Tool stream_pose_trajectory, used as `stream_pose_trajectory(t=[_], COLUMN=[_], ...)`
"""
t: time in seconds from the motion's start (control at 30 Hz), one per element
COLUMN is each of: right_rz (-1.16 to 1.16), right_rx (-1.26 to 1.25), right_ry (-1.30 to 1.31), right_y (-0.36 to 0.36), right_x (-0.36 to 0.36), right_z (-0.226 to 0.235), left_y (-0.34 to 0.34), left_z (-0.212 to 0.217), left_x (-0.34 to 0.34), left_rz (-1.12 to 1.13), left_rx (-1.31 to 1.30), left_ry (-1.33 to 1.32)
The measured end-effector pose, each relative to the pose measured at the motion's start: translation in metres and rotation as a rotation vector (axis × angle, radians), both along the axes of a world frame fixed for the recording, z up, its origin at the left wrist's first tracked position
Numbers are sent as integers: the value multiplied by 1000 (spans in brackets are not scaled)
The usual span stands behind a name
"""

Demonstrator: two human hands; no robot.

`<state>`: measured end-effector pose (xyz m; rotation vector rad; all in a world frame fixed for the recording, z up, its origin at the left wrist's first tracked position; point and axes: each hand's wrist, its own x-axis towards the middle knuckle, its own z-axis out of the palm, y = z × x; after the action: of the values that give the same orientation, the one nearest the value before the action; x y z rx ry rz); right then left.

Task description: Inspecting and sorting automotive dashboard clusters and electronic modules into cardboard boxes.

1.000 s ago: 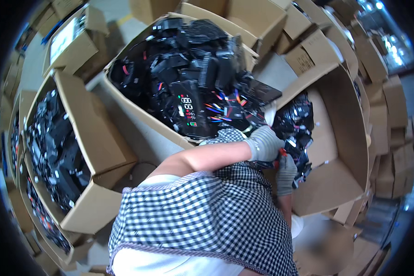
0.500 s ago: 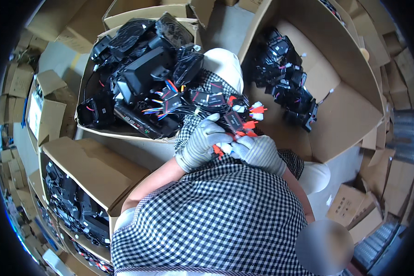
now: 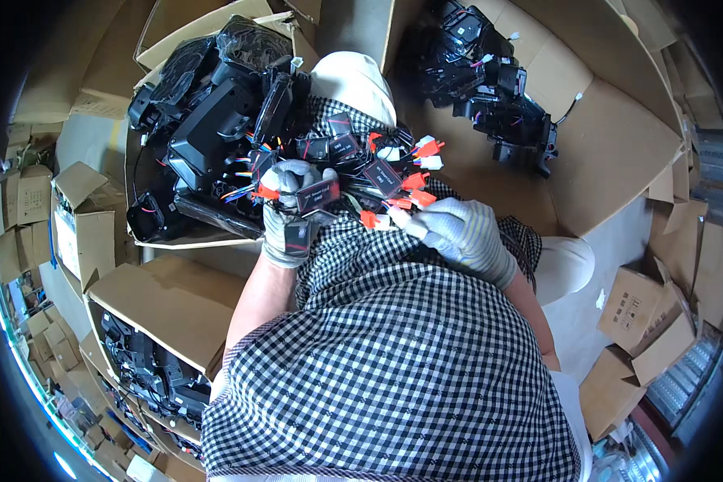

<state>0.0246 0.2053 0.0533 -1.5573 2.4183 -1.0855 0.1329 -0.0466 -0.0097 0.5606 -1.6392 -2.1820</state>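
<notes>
A bundle of small black box modules (image 3: 381,178) with wires and red and white plugs lies across my lap on the checkered apron (image 3: 402,361). My left hand (image 3: 285,189), in a striped grey glove, is closed around a black module (image 3: 319,195). Another module (image 3: 297,238) hangs against that wrist, and a red plug shows by its thumb side. My right hand (image 3: 462,237), gloved alike, pinches a white plug (image 3: 399,215) at the bundle's near right side. Red plugs (image 3: 416,181) stick out just beyond its fingertips.
At the left stands a carton (image 3: 241,243) heaped with black plastic housings (image 3: 209,132). A large deep carton (image 3: 610,161) on the right holds black wired units (image 3: 490,76). Another carton (image 3: 169,301) with black parts sits nearer left. Flattened and open boxes (image 3: 643,309) lie at the right.
My left hand has moved left and up from the plugs and now grips a module. My right hand has shifted slightly right and down. The whole view has swung a little.
</notes>
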Motion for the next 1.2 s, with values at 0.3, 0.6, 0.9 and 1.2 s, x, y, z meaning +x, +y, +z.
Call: stream_pose_trajectory(t=[0.3,0.6,0.9,1.2], right_rz=[-113,-97,-78,225], right_rx=[193,82,76,333], right_ry=[-254,-331,-567,-1105], right_y=[-16,-15,-24,-33], right_x=[1,1,-6,-28], right_z=[-24,-26,6,14], left_y=[-11,28,4,10], left_z=[63,36,24,36], left_x=[-15,-11,-22,-21], left_rz=[-859,-556,-415,-521], left_rx=[-732,-1677,-1133,-1191], left_ry=[36,78,231,248])
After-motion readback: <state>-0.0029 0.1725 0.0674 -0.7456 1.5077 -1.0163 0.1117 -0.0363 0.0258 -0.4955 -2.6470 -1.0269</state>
